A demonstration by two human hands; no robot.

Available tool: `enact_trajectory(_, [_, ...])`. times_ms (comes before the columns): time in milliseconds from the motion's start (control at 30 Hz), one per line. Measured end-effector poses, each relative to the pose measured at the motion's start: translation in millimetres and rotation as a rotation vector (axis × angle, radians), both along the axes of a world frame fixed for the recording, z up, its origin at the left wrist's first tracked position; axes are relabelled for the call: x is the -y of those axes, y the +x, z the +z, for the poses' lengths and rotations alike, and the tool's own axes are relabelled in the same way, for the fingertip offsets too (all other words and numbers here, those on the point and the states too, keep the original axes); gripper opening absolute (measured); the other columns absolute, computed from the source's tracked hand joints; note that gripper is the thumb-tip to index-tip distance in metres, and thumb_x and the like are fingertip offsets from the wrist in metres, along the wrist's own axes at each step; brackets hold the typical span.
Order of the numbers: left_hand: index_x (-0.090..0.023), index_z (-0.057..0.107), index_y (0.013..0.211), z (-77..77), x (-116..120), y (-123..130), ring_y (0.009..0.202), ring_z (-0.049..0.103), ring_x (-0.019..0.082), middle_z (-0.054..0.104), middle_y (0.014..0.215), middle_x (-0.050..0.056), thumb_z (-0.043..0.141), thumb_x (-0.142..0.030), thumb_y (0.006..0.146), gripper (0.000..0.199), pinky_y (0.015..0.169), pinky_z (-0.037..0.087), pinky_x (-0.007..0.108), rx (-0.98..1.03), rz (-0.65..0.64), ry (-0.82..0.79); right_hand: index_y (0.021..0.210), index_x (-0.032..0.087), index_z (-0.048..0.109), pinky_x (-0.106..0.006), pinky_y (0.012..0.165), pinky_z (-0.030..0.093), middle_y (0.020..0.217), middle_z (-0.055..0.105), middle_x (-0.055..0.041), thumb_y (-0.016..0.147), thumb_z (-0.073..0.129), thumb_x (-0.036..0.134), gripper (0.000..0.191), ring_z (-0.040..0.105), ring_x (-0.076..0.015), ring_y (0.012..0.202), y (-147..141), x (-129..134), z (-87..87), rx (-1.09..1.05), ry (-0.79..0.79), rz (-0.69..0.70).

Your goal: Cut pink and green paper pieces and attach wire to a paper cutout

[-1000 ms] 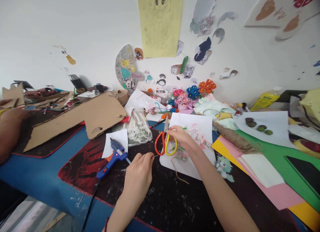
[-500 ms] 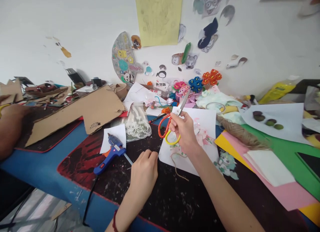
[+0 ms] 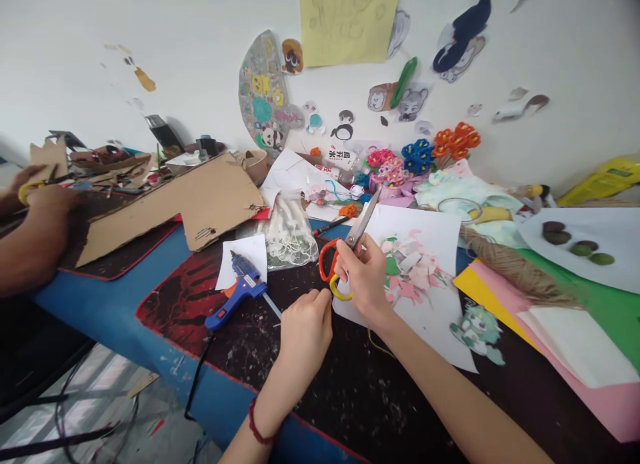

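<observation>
Right hand (image 3: 365, 274): you're gripping the scissors (image 3: 354, 237), their blades pointing up and away from you, beside the white paper (image 3: 435, 331) carrying pink and green scraps (image 3: 415, 271).
Left hand (image 3: 306, 324): you're keeping it curled over the dark mat (image 3: 360, 397), near the yellow handle; whether it's pinching anything, you can't tell from here.
Glue gun (image 3: 237, 299): it's lying left of your left hand, nozzle over a small white sheet (image 3: 257, 251).
</observation>
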State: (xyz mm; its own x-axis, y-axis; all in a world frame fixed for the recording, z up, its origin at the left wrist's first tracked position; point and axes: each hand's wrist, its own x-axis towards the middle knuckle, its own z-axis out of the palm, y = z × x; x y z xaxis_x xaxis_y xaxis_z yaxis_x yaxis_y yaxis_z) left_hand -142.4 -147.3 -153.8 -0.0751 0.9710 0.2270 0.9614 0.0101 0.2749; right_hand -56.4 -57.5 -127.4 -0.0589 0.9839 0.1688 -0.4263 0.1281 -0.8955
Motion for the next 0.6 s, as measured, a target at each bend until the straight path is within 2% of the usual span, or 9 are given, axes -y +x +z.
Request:
enact_trajectory(233, [-0.021, 0.055, 0.074, 2.4, -1.3, -0.7, 0.061, 0.055, 0.014, 0.06, 0.068, 0.001, 0.041, -0.017, 0.092, 0.023, 0.053, 0.024, 0.026, 0.095, 0.015, -0.019, 0.067, 0.023, 0.027, -0.018, 0.036, 0.029, 0.055, 0.033, 0.0113, 0.081, 0.069, 0.033, 0.045, 0.033, -0.0025, 0.038, -3.4, 3.9, -2.2, 0.033, -0.006, -0.026])
enact_trajectory(500, [-0.022, 0.058, 0.083, 1.9, -4.3, -4.1, 0.06, 0.06, 0.014, 0.064, 0.067, -0.001, 0.048, -0.02, 0.089, 0.012, 0.057, 0.031, 0.023, 0.261, 0.081, -0.043, 0.066, 0.023, 0.029, -0.019, 0.036, 0.028, 0.051, 0.035, 0.011, 0.082, 0.067, 0.034, 0.043, 0.037, -0.0033, 0.037, 1.1, -1.6, -0.7, 0.054, 0.041, -0.118])
enact_trajectory(600, [-0.023, 0.06, 0.085, 2.1, -5.2, -4.2, 0.062, 0.061, 0.015, 0.067, 0.069, -0.001, 0.05, -0.021, 0.088, 0.011, 0.056, 0.03, 0.023, 0.278, 0.1, -0.055, 0.066, 0.023, 0.029, -0.019, 0.036, 0.028, 0.051, 0.035, 0.0111, 0.082, 0.067, 0.034, 0.043, 0.037, -0.0034, 0.037, 0.1, -2.1, -1.7, 0.058, 0.044, -0.113])
